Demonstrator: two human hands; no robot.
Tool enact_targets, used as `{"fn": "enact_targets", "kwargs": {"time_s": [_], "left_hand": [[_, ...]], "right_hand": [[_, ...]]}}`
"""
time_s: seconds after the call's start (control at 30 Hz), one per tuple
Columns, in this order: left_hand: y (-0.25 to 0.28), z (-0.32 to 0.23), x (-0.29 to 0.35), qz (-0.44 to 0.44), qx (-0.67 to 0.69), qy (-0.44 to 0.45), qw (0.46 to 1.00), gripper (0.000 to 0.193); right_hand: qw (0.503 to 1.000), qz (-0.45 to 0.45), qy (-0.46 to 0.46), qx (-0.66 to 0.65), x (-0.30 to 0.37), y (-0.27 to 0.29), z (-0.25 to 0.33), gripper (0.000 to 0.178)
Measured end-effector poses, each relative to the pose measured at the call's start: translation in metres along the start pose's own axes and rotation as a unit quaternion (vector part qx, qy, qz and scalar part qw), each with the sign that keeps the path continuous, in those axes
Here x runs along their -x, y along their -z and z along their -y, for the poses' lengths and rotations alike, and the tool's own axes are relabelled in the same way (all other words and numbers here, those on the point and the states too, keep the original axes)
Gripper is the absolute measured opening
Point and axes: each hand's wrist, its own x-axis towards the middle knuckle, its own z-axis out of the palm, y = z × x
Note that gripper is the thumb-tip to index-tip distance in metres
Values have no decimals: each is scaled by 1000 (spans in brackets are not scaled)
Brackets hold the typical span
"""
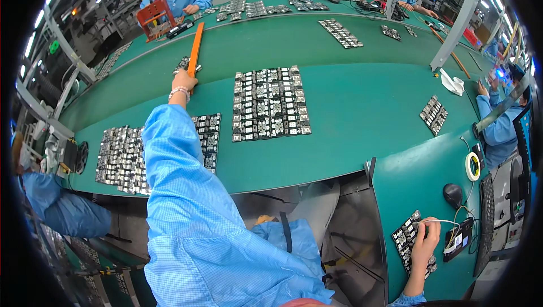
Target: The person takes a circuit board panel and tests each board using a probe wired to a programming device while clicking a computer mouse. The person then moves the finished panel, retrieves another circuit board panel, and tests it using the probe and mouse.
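My left hand (184,82), wearing a bracelet, reaches far across the bench with its fingers closed at the near edge of a small circuit board panel (180,67). An orange bar (196,46) runs away from that hand, over the belt; the fingertips are partly hidden. At the lower right, my right hand (428,242) pinches the end of a thin white cable (444,221) above another circuit board panel (404,237). That cable leads to a black box (457,241) beside the hand.
Rows of board panels (271,103) lie mid-bench, with more panels (120,160) at left, partly behind my sleeve. A single panel (434,116), a tape roll (473,166), a mouse (453,195) and a keyboard (485,222) are at right. Metal posts (461,21) rise beyond; co-workers sit opposite.
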Motion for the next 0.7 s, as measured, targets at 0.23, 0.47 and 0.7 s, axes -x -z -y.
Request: {"fn": "enact_targets", "kwargs": {"time_s": [0.23,0.47,0.7], "left_hand": [[11,-14,14,-25,14,-10,1000,50],[21,-36,19,60,104,34,992,47],[-28,-21,-7,-4,138,-24,990,60]], "right_hand": [[999,12,-28,-12,2,2,-1,10],[1000,-5,-3,-1,3,2,0,11],[1000,11,-28,-8,5,2,-6,10]]}}
